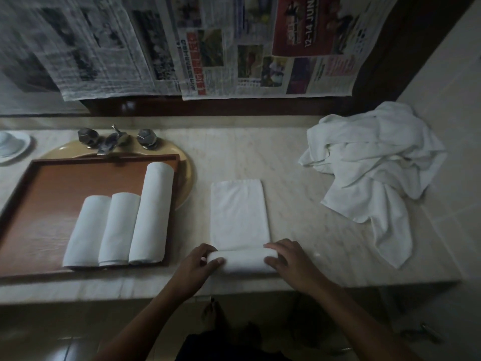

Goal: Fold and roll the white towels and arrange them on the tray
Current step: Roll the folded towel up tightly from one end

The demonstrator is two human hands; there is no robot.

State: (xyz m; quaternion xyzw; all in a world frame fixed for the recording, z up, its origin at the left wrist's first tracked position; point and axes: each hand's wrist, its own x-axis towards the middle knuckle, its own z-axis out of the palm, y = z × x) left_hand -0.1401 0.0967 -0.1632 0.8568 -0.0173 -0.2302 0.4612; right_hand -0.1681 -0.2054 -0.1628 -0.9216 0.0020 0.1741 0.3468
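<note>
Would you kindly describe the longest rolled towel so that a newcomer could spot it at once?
Find the brown tray on the left of the counter, partly over the sink. Three white rolled towels lie side by side on it; the longest rolled towel is the rightmost. It alone stretches well past its two shorter neighbours toward the taps.

Overlapping sheets of printed newspaper (213, 48) hang across the back, one with a red advertisement panel. Below them runs a dark brown glossy wooden ledge (208, 108). A pale veined marble countertop (299, 178) spans the view, meeting a pale tiled wall (447, 100) on the right. Set into the counter at left is a beige round sink basin (186, 175), only its far and right rim visible. At its back stands a grey metal faucet (110, 142) between two faceted metal knobs (87, 136). A white ceramic dish (13, 147) sits at the left edge.
</note>
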